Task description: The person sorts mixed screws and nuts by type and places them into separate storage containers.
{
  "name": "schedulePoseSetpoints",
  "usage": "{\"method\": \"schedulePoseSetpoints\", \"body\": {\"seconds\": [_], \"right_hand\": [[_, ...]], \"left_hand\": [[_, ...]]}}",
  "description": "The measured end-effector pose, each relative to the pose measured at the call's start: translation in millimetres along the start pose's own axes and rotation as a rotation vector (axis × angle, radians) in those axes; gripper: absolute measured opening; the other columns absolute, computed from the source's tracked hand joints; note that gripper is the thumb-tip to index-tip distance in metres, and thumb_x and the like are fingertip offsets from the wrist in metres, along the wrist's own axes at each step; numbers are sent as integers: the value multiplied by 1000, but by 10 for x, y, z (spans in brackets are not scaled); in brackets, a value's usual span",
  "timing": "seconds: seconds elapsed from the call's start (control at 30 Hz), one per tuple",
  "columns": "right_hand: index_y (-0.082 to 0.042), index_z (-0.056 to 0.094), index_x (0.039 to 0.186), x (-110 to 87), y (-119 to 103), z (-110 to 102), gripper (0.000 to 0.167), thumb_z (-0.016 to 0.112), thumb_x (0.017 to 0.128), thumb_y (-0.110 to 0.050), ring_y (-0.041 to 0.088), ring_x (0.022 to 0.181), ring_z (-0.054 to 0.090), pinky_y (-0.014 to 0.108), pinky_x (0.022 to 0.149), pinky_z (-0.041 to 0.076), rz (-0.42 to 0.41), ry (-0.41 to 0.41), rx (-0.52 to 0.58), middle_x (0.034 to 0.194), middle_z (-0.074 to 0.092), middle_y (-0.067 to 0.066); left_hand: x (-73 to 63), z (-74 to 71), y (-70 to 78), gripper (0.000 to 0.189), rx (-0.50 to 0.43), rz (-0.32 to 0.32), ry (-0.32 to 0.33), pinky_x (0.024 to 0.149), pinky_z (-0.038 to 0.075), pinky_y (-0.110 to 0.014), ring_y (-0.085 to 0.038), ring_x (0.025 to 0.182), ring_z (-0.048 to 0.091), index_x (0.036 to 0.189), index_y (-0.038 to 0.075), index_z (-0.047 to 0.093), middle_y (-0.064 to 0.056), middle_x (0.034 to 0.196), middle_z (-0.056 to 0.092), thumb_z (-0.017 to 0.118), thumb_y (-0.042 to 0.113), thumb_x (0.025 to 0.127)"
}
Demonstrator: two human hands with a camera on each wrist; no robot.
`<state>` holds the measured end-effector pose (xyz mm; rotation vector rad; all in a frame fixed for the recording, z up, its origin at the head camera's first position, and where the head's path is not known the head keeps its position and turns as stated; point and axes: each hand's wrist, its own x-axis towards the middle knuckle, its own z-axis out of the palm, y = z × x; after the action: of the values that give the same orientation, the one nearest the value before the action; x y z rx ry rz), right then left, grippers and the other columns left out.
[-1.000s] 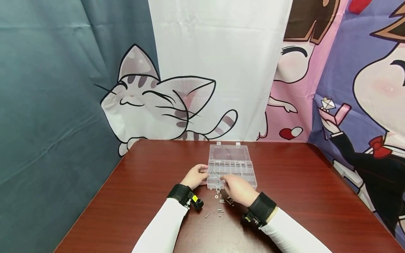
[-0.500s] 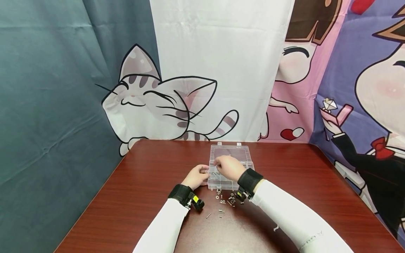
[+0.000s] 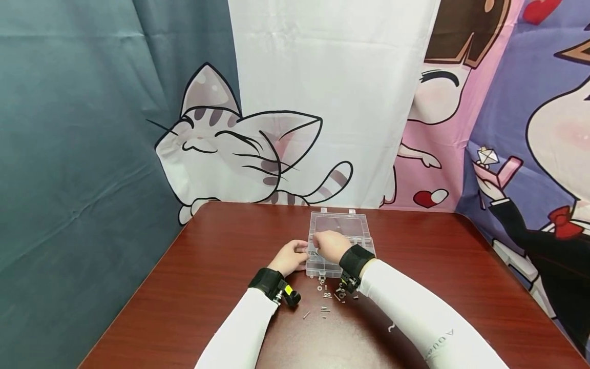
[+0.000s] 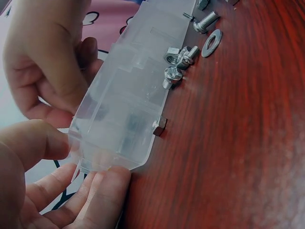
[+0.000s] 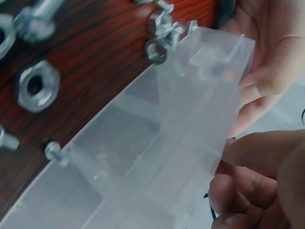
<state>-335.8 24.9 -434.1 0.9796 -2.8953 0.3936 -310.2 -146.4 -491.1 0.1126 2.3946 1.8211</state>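
Observation:
A clear plastic compartment box lies on the table with its lid folded back. My left hand grips the box's left side, thumb at the upper edge and fingers along the end wall in the left wrist view. My right hand is over the left compartments, fingers curled downward. In the right wrist view its fingertips are close together behind the box wall; I cannot tell whether they pinch anything. Near the box's front edge lie a hex nut, a screw and a flat washer.
Several more small screws and nuts, among them a thin screw, are scattered on the reddish-brown table between my forearms. A printed cloth hangs behind the table's back edge.
My right hand has moved from the box's front compartments back and left to its left middle ones, uncovering part of the front row. My left hand keeps its grip on the box.

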Motion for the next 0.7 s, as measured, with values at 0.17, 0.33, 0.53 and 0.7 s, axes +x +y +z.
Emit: {"method": "schedulePoseSetpoints", "body": {"seconds": [0.17,0.33,0.53,0.7], "right_hand": [[-9,67,87,12,1,10,9,67,87,0,17,68,58,35,64,51,-27,-27,-48,78,64,1],[-8,70,90,22,20,48,6,68,88,-3,19,72,63,36,66,53,-74,-48,-90,80,67,2],[-9,72,95,38,66,97,10,69,87,-3,19,78,66,36,71,55,-89,-40,-71,85,70,3],[-11,71,99,-38,97,99,8,68,91,-11,13,73,63,33,67,54,-97,1,-27,85,69,0]], "left_hand": [[3,2,0,39,4,-1,2,73,60,-38,-23,93,61,130,-5,53,-20,116,58,63,2,92],[5,12,5,38,8,-4,-5,73,60,-38,-24,93,61,130,-5,53,-20,117,58,61,1,93],[-11,17,37,37,16,-14,8,74,60,-38,-24,95,61,130,-3,54,-19,118,58,61,1,94],[-29,24,53,38,22,-17,4,73,60,-38,-24,95,61,131,-4,52,-21,120,58,60,2,94]]}}
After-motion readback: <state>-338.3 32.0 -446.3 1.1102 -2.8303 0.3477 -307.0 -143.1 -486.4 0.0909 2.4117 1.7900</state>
